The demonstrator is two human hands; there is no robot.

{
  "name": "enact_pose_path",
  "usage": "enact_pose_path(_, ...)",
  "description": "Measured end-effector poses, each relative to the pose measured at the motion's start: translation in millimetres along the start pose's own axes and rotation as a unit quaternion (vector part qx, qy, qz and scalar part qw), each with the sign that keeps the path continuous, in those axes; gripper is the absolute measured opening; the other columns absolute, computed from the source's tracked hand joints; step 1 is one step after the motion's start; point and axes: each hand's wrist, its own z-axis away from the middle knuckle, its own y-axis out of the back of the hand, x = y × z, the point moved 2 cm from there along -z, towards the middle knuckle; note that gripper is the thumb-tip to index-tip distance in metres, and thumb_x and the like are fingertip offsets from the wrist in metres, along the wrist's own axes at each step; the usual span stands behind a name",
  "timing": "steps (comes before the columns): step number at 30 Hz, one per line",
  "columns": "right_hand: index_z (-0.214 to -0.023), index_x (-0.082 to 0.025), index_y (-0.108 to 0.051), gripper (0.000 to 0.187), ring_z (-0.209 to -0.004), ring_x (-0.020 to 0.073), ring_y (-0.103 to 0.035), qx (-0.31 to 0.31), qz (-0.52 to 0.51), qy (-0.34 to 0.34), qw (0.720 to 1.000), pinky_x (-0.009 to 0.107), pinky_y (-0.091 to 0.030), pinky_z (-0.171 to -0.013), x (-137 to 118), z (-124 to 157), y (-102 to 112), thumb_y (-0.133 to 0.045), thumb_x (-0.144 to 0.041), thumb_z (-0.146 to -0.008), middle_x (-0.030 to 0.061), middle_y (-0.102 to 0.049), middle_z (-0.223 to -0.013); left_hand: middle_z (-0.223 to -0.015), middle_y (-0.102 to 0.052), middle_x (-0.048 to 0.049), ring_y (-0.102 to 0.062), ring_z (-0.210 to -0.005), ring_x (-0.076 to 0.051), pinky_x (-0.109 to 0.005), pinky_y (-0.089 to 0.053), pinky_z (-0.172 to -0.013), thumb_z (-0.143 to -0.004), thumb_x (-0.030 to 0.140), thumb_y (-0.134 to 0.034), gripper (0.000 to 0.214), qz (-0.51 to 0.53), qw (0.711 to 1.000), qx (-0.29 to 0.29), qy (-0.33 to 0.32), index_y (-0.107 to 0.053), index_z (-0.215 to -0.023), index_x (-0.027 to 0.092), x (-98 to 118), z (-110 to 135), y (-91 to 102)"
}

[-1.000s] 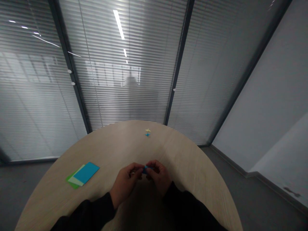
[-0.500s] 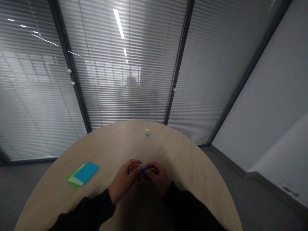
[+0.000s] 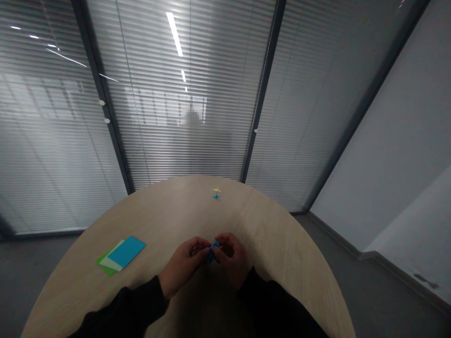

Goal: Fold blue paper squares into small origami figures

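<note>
Both my hands meet over the near middle of a round wooden table [image 3: 282,253]. My left hand [image 3: 183,267] and my right hand [image 3: 230,260] pinch a small folded piece of blue paper [image 3: 212,249] between their fingertips. The fingers of both hands are curled closed around it, so most of the paper is hidden. Dark sleeves cover both my forearms.
A small stack of paper sheets [image 3: 121,253], blue on top of pale and green ones, lies on the table's left. Two tiny folded paper shapes, a yellow one [image 3: 216,190] and a blue one [image 3: 216,196], sit near the far edge. Glass walls with blinds stand behind.
My hands have stayed in place. The fingers have shifted a little on the blue paper, which now shows as a narrower, more upright piece between the fingertips.
</note>
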Motion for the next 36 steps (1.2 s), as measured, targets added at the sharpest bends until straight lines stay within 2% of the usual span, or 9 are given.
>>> enact_pose_path(4,-0.101,-0.02,-0.055,0.029,-0.057,0.0129,-0.061,-0.002,-0.046,-0.015,0.999,0.024,-0.049,-0.051,-0.2,0.9,-2.5,-0.066,-0.033,-0.077,0.0021,-0.065,-0.083,-0.088,-0.072,-0.0087,-0.065,-0.081,-0.02,-0.033,-0.048,-0.077,-0.076,0.04,-0.073,0.031,0.021,1.0,-0.001,-0.005,-0.066,-0.091,0.014,0.1,0.9,0.0)
enact_pose_path(8,-0.091,-0.021,-0.054,0.023,-0.059,0.0134,-0.061,-0.004,-0.068,-0.01,0.998,0.025,-0.05,-0.054,-0.8,0.3,-2.9,-0.066,-0.034,-0.077,0.0003,-0.062,-0.077,-0.09,-0.072,-0.008,-0.065,-0.083,-0.02,-0.032,-0.049,-0.077,-0.076,0.04,-0.074,0.032,0.02,1.0,0.007,-0.006,-0.066,-0.092,0.014,3.8,2.3,-1.0)
enact_pose_path(11,-0.085,-0.021,-0.054,0.019,-0.057,0.0128,-0.057,0.018,-0.047,0.001,0.999,0.024,-0.048,-0.052,1.9,-0.5,-1.2,-0.065,-0.033,-0.077,-0.0019,-0.059,-0.07,-0.084,-0.071,-0.0064,-0.064,-0.078,-0.019,-0.031,-0.049,-0.074,-0.077,0.043,-0.072,0.032,0.003,1.0,0.016,-0.009,-0.067,-0.089,0.014,5.6,2.2,-1.3)
enact_pose_path(14,-0.08,-0.02,-0.054,0.017,-0.055,0.0124,-0.055,0.014,-0.008,0.008,1.0,0.023,-0.045,-0.051,4.3,-0.9,-0.6,-0.065,-0.032,-0.077,-0.0024,-0.057,-0.065,-0.078,-0.07,-0.0048,-0.063,-0.073,-0.018,-0.03,-0.048,-0.071,-0.079,0.045,-0.068,0.031,-0.022,0.999,0.03,-0.009,-0.067,-0.084,0.015,7.1,2.3,-1.1)
enact_pose_path(18,-0.081,-0.02,-0.057,0.017,-0.055,0.0129,-0.056,0.01,0.021,0.014,1.0,0.023,-0.045,-0.052,4.7,0.2,-1.4,-0.065,-0.034,-0.078,-0.0017,-0.059,-0.064,-0.082,-0.071,-0.0063,-0.065,-0.077,-0.02,-0.031,-0.049,-0.072,-0.08,0.043,-0.067,0.029,-0.044,0.998,0.03,-0.013,-0.068,-0.088,0.015,9.6,3.4,-2.1)
enact_pose_path(26,-0.085,-0.019,-0.063,0.015,-0.062,0.0168,-0.064,0.042,0.074,0.011,0.996,0.028,-0.05,-0.059,-2.0,3.0,-3.1,-0.062,-0.034,-0.081,0.0039,-0.069,-0.073,-0.09,-0.074,-0.0095,-0.066,-0.084,-0.024,-0.035,-0.05,-0.077,-0.083,0.042,-0.065,0.029,-0.103,0.993,0.025,-0.046,-0.07,-0.095,0.015,5.0,3.1,-1.8)
enact_pose_path(31,-0.084,-0.019,-0.062,0.014,-0.061,0.0169,-0.065,0.046,0.082,0.023,0.995,0.026,-0.05,-0.055,-6.6,3.5,-4.3,-0.062,-0.033,-0.081,0.0036,-0.069,-0.074,-0.093,-0.074,-0.0114,-0.067,-0.086,-0.025,-0.035,-0.05,-0.078,-0.084,0.041,-0.065,0.03,-0.086,0.995,0.012,-0.054,-0.069,-0.097,0.014,-1.2,1.1,-0.9)
enact_pose_path(36,-0.085,-0.02,-0.065,0.018,-0.058,0.0172,-0.064,0.055,0.086,-0.011,0.995,0.026,-0.049,-0.052,-8.5,4.4,-4.2,-0.063,-0.037,-0.081,0.0036,-0.069,-0.071,-0.094,-0.075,-0.0118,-0.068,-0.087,-0.025,-0.035,-0.051,-0.079,-0.084,0.042,-0.066,0.03,-0.095,0.994,0.014,-0.05,-0.07,-0.097,0.015,-3.1,0.5,-0.2)
